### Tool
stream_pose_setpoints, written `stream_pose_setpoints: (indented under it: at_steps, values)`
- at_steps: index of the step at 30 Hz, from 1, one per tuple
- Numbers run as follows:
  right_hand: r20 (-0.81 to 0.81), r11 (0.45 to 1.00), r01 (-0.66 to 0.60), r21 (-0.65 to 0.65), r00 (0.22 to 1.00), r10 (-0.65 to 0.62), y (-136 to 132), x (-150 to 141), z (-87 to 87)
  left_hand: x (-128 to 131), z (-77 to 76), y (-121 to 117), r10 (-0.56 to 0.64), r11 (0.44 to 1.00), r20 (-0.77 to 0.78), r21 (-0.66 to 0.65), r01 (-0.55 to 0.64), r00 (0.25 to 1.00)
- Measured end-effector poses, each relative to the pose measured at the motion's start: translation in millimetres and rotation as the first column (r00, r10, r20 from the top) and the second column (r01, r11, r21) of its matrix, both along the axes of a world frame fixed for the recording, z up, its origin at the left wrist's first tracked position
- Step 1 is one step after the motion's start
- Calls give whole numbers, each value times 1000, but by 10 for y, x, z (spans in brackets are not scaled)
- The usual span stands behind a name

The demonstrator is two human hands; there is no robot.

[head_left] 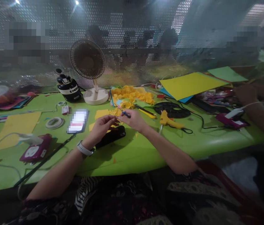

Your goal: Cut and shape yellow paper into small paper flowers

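My right hand (pixel 133 120) is closed around small scissors (pixel 126 114) with dark blue handles, the blades pointing up and left. My left hand (pixel 103 126), with a pale watch on its wrist, pinches its fingers together close to the blades; what they hold is too small to make out. Beneath the left hand lies a long black object (pixel 112 136). Just beyond both hands are yellow paper pieces (pixel 102 113) and a heap of orange-yellow paper petals (pixel 132 93). A yellow utility knife (pixel 146 112) rests right of the right hand.
A yellow glue gun (pixel 169 121) and a black reel (pixel 171 110) are to the right. Leftward lie a lit phone (pixel 77 121), a tape roll (pixel 54 122) and a purple power socket (pixel 36 149). A fan (pixel 96 95) stands behind. Another person's arm (pixel 258 109) reaches in at right.
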State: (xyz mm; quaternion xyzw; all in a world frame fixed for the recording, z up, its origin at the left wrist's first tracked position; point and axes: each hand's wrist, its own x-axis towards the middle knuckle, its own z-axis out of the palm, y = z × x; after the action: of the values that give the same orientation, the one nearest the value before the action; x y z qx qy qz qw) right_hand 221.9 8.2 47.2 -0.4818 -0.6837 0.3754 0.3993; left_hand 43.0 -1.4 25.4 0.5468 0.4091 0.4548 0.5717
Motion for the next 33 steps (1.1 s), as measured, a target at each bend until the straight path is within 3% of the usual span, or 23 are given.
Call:
stream_pose_setpoints:
  at_steps: [6,13,17,22,33]
  values:
    - [-18,998,33,62,999,-32,25,6,-51,10,-14,0,70,996,13,61,-71,997]
    - [-84,999,-8,37,996,11,49,-19,-97,30,-29,-21,37,990,-30,134,-32,999]
    - [-235,999,-42,5,971,42,48,-70,-138,46,-39,-29,0,988,-56,153,8,998]
    - [-376,998,-15,-66,926,-11,55,-100,-156,59,-49,-33,-25,987,-18,155,28,1000]
    - [-413,996,40,-84,908,-71,61,-87,-110,34,-73,-32,-21,997,37,72,18,999]
